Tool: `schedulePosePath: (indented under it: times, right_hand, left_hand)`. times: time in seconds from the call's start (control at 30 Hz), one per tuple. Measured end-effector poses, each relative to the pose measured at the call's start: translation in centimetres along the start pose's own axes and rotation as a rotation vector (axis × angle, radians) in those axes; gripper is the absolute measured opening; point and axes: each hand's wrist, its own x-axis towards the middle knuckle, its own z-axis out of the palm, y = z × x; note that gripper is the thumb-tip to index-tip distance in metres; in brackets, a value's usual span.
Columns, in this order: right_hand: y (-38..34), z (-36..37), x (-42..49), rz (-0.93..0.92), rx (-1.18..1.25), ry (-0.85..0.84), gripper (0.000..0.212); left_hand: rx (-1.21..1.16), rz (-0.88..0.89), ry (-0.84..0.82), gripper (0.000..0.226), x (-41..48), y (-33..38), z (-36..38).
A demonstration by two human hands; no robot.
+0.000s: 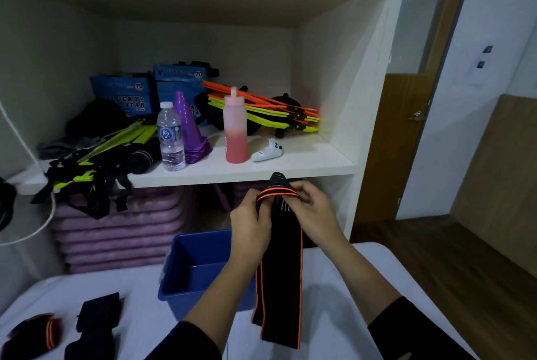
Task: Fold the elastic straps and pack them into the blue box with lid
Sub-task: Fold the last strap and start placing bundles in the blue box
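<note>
A black elastic strap with orange edges hangs doubled from both my hands, its lower ends touching the white table. My left hand grips the top fold from the left. My right hand pinches the same fold from the right. An open blue box stands on the table just left of the strap, partly behind my left forearm; no lid is in view. Other folded black straps lie at the table's near left, one with orange stripes.
A white shelf unit faces me, holding a water bottle, purple cones, a pink bottle, a white controller, blue packets and orange-yellow hurdles. Purple mats are stacked below. A wooden door is to the right.
</note>
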Motion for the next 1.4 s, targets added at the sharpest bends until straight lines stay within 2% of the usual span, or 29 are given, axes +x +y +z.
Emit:
schedulePosePath:
  times: [0.1,0.17,0.23,0.4,0.53,0.67,0.8,0.93,1.0,1.1,1.17,1.2,1.27,1.33,1.4]
  right_hand:
    - [0.2,0.9,-1.6,0.067,0.074,-0.167,0.021]
    - [0.6,2.0,-2.7,0.089,0.116,-0.218,0.028]
    - [1.0,3.3,-3.2,0.063,0.107,-0.181,0.029]
    - [1.4,5.5,-4.0,0.052,-0.035,0.039,0.015]
    - [1.1,5.7,-4.3,0.008,-0.092,0.092,0.017]
    - [1.0,5.8,-4.7,-0.027,-0.144,0.064,0.018]
    - [0.5,5.6,-4.2,-0.081,-0.187,0.175,0.012]
    - [0.3,5.5,-3.9,-0.081,-0.172,0.254,0.025]
    - [0.3,5.4,-3.9,-0.086,-0.160,0.273,0.028]
    - [0.0,5.4,-3.9,-0.092,-0.146,0.315,0.031]
    - [0.0,5.4,-3.9,-0.089,-0.128,0.307,0.031]
    - [0.1,5.3,-3.9,-0.085,-0.130,0.294,0.029]
    - [0.1,5.2,-4.0,-0.073,-0.137,0.253,0.019]
    - [0.3,5.0,-4.3,-0.046,-0.091,0.185,0.006]
    - [0.6,4.6,-4.7,-0.021,-0.063,0.112,0.009]
  left_hand:
    - [-0.028,-0.003,0.022,0.012,0.1,0.1,-1.3]
    - [-0.051,-0.025,0.021,0.012,0.1,0.1,-2.0]
    - [-0.065,-0.051,-0.003,0.012,0.0,-0.3,-2.6]
    - [-0.124,-0.098,-0.048,0.013,-0.6,-1.6,-4.1]
    - [-0.216,-0.106,-0.116,0.011,-1.4,-2.4,-4.9]
    - [-0.149,-0.062,-0.041,0.013,-1.2,-2.3,-5.2]
    - [-0.104,-0.005,-0.025,0.025,-0.9,-1.7,-5.3]
    - [-0.136,-0.035,0.027,0.040,-0.9,-1.6,-5.2]
    - [-0.176,-0.034,-0.008,0.036,-1.1,-1.7,-5.3]
    - [-0.309,-0.061,-0.146,0.017,-1.6,-2.5,-5.3]
    - [-0.298,-0.071,-0.209,0.024,-1.9,-3.3,-5.1]
    - [-0.255,-0.054,-0.213,0.020,-2.1,-3.4,-4.9]
    - [-0.177,-0.028,-0.175,0.011,-2.2,-3.3,-4.6]
    - [-0.147,-0.032,-0.120,0.014,-2.1,-2.9,-4.3]
    - [-0.155,-0.049,-0.102,0.014,-2.0,-2.7,-4.1]
